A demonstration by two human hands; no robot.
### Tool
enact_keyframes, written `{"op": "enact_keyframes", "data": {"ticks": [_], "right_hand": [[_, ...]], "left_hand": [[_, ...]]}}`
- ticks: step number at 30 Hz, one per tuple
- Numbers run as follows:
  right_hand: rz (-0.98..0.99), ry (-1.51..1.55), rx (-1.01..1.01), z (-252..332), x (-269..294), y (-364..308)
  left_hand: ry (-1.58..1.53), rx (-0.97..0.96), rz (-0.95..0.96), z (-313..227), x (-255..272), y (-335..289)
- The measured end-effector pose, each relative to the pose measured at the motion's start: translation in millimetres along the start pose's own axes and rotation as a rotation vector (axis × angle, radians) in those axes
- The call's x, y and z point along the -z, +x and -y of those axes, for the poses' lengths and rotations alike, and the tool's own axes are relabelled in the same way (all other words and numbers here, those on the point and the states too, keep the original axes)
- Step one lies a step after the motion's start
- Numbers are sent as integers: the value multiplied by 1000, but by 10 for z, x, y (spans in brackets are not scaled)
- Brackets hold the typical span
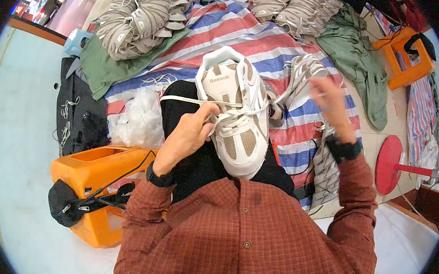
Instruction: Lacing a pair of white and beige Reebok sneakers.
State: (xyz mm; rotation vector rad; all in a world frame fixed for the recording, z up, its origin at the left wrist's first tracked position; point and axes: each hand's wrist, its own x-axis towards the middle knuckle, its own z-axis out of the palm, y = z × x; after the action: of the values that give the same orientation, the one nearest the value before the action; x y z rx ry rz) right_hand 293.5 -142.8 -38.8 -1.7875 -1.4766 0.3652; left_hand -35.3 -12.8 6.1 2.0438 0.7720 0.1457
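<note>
A white and beige sneaker [253,139] rests on my lap, its toe toward me and its tongue facing up. White shoelace [227,104] crosses the tongue, and one length runs out left over my black trousers. On the sneaker's left side my left hand [191,132] is closed, pinching a bit of the lace between thumb and finger. Off to the right my right hand [331,102] is raised, apart from the sneaker and smeared by motion. Whether its fingers hold a lace end cannot be made out. Just beyond it lies a pale shoe upper [305,74].
Nested shoe uppers [135,22] are piled at the far left, with more uppers [296,11] at the far right. A striped tarp [228,24] covers the floor. Orange stools [93,168] stand near left and far right. Clear plastic bags [139,120] lie left of my legs; a red disc [388,164] stands right.
</note>
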Motion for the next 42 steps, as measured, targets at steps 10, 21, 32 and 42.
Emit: {"op": "enact_keyframes", "data": {"ticks": [10, 21, 32, 42], "right_hand": [[49, 57, 257, 1091, -913, -1], [-22, -118, 398, 1102, -923, 75], [-255, 33, 162, 934, -695, 62], [321, 710, -295, 1084, -694, 154]], "left_hand": [[-219, 19, -396, 193, -213, -84], [164, -201, -557, 52, -281, -90], [-345, 181, -378, 11, -256, -110], [-1459, 247, -136, 230, -188, -175]]}}
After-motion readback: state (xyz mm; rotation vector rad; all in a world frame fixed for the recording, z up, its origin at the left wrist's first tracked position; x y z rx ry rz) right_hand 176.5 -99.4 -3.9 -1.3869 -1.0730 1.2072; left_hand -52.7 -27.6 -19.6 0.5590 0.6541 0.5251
